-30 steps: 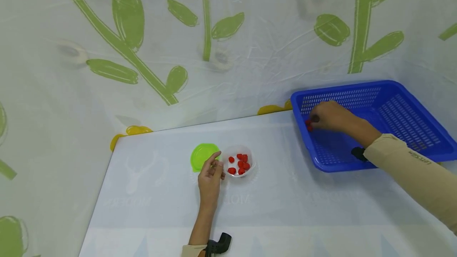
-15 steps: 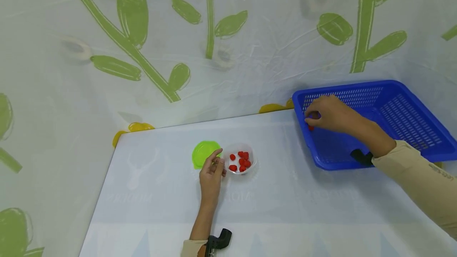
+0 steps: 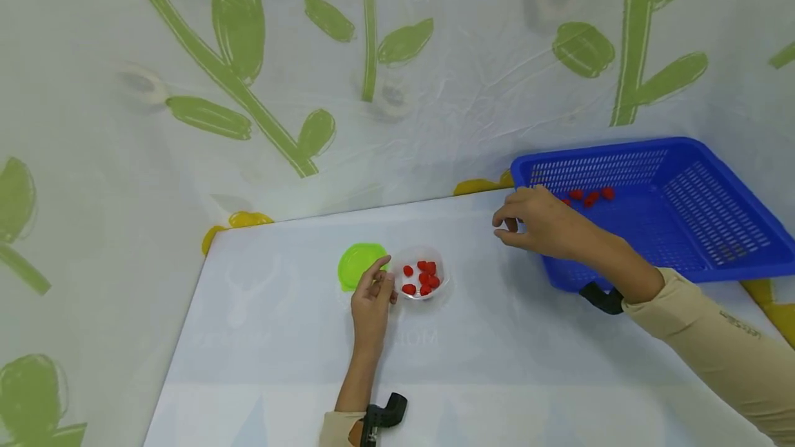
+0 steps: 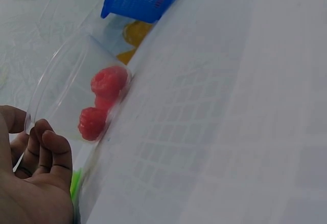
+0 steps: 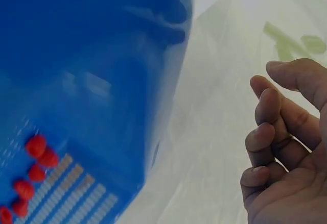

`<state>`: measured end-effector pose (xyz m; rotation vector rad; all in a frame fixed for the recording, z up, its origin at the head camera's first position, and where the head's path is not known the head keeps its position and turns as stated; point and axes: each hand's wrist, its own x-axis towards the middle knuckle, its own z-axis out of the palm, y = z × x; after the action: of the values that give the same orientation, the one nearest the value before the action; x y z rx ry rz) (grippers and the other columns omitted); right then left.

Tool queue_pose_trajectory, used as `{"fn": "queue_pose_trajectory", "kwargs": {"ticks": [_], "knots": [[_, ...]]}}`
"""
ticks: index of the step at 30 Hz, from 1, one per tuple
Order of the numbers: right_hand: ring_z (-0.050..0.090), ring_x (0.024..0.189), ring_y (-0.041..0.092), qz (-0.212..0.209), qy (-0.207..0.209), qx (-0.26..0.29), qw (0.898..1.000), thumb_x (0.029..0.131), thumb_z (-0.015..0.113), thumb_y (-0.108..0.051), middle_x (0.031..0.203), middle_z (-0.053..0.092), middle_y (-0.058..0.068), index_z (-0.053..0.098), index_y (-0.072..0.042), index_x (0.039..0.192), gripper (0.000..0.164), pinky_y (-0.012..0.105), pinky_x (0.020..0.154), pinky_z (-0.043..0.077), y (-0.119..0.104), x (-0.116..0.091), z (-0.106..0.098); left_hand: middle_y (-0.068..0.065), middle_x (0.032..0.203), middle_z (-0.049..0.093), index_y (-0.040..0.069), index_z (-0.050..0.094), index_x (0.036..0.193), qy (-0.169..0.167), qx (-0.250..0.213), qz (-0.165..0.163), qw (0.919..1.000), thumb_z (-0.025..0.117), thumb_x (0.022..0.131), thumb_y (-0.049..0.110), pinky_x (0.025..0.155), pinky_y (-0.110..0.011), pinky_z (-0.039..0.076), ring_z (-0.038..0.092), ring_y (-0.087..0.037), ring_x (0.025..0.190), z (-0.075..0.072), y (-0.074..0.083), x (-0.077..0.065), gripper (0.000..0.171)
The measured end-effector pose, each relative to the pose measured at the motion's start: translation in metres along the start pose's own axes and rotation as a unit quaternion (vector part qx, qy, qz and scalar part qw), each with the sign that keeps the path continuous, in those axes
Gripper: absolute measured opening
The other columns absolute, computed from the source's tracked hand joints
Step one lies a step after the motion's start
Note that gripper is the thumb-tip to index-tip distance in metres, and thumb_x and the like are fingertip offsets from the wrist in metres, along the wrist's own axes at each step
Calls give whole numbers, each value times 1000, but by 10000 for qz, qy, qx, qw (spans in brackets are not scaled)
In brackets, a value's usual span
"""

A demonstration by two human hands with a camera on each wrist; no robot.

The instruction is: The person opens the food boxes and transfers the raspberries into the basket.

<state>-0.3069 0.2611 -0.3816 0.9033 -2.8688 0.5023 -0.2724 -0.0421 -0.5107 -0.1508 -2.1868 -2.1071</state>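
Note:
Several red raspberries (image 3: 424, 278) lie in a small clear plastic container (image 3: 442, 269) on the table. At its left side, my left hand (image 3: 370, 302) holds the rim between curled fingers, as the left wrist view (image 4: 38, 183) also shows. A bright green lid (image 3: 357, 264) lies just beyond that hand, partly covered by the fingers. My right hand (image 3: 543, 223) hovers over the left edge of a blue basket (image 3: 658, 226), with loosely bent fingers and nothing between them. More raspberries (image 5: 37, 173) rest inside the basket, along its far left part; the hand hides some of them in the head view.
The white table (image 3: 298, 364) meets a hanging sheet (image 3: 466, 88) printed with flowers at the back. The basket stands at the table's right end, against this sheet. Black wrist cameras (image 3: 388, 411) sit on both forearms.
My right hand has risen out of the basket and moved left past its edge, uncovering raspberries inside. The left hand stays at the container.

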Motion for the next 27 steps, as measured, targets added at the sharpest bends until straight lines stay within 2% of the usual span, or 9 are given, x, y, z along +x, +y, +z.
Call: {"fn": "queue_pose_trajectory", "kwargs": {"ticks": [5,13,16,19,22,27], "knots": [[46,70,11,-76,-89,39,9999,77,72,-20,67,49,-13,70,-18,84,7,31,69,33,-20,5,12,-14,91,51,7,54,126,-27,-19,6,10000,55,92,14,62,-30,53,52,-38,68,2,4,1,35],[44,75,8,-243,-394,299,9985,79,71,-23,69,50,-13,70,-18,88,9,28,68,33,-49,21,42,-13,90,51,8,54,126,20,39,-95,9999,55,92,14,62,-30,52,53,-37,69,0,2,-2,35],[44,74,8,-434,-386,321,9978,79,70,-22,68,50,-13,70,-18,87,9,27,69,33,-53,28,55,-13,89,50,8,53,127,11,-14,-105,9999,56,92,14,62,-28,52,52,-35,68,-1,2,-1,35],[44,73,7,-613,-321,342,9970,79,70,-21,67,49,-13,70,-17,86,8,27,68,32,-56,35,67,-9,89,51,12,55,126,66,9,-40,10000,56,92,20,61,-26,51,54,-28,67,-2,-10,1,35],[43,71,7,-693,-343,340,9964,78,70,-20,67,50,-12,71,-16,86,9,26,68,33,-57,41,75,-11,89,52,11,55,125,52,-64,71,9999,57,92,19,60,-25,51,54,-27,66,-2,-12,1,34],[42,71,8,-743,-538,377,9951,78,71,-20,69,52,-10,70,-17,86,9,26,67,32,-60,48,84,-17,88,52,3,54,124,-44,-205,171,9996,56,92,11,58,-27,51,52,-35,66,1,2,-2,34]]}}
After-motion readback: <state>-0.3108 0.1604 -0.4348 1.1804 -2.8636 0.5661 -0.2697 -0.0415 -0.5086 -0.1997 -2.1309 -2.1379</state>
